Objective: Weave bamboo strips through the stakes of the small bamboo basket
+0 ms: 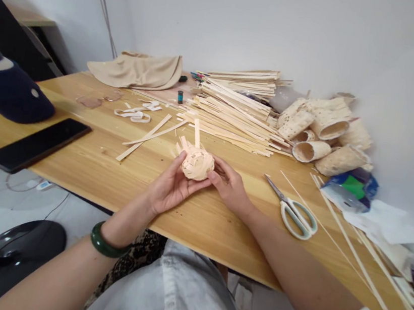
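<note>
A small woven ball of pale bamboo strips (196, 162), with loose strip ends sticking up from its top, is held over the wooden table (90, 170). My left hand (170, 185) cups it from below and the left, palm up, fingers curled round it. My right hand (230, 185) grips its right side with thumb and fingertips. A green bangle (103, 244) sits on my left wrist.
A heap of bamboo strips (235, 113) and several woven tubes (324, 135) lie at the back. Scissors (294, 212) rest right of my hands, beside long thin sticks (344, 239). A black phone (36, 144), a dark cap (8, 88) and a beige cloth (138, 69) lie to the left.
</note>
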Demonstrator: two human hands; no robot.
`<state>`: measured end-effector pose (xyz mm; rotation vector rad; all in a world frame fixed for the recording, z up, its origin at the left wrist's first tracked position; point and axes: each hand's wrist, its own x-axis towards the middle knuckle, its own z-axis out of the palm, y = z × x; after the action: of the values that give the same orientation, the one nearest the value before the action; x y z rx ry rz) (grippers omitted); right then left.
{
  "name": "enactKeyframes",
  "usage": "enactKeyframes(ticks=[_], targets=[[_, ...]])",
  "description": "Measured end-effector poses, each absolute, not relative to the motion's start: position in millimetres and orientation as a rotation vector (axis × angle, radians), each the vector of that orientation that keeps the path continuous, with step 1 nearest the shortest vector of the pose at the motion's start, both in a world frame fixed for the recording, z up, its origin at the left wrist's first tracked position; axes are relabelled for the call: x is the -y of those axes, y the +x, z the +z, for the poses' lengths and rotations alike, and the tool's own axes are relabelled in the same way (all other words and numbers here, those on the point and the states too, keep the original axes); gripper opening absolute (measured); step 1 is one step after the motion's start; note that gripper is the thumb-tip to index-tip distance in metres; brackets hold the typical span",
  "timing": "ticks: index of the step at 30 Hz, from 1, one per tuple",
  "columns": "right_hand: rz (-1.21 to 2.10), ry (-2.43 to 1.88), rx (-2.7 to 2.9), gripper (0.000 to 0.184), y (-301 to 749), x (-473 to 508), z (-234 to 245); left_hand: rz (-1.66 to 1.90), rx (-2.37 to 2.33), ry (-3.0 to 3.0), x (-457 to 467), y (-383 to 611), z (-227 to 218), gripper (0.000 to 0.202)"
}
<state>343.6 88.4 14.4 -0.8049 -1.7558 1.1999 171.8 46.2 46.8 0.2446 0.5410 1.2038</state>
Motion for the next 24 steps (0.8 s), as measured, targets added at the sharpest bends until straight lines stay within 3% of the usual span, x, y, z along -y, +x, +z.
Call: enactKeyframes(ticks=[11,24], targets=[[1.349,-0.837,1.661,0.065,342.9,-89.8,20.9,1.084,-0.534,0.313,-46.3,169.0,36.4,0.056],[1.109,-0.869,1.713,0.065,348.9,-89.7,11.8,0.999,-0.446,0.29,-49.3,159.4,28.2,0.078]])
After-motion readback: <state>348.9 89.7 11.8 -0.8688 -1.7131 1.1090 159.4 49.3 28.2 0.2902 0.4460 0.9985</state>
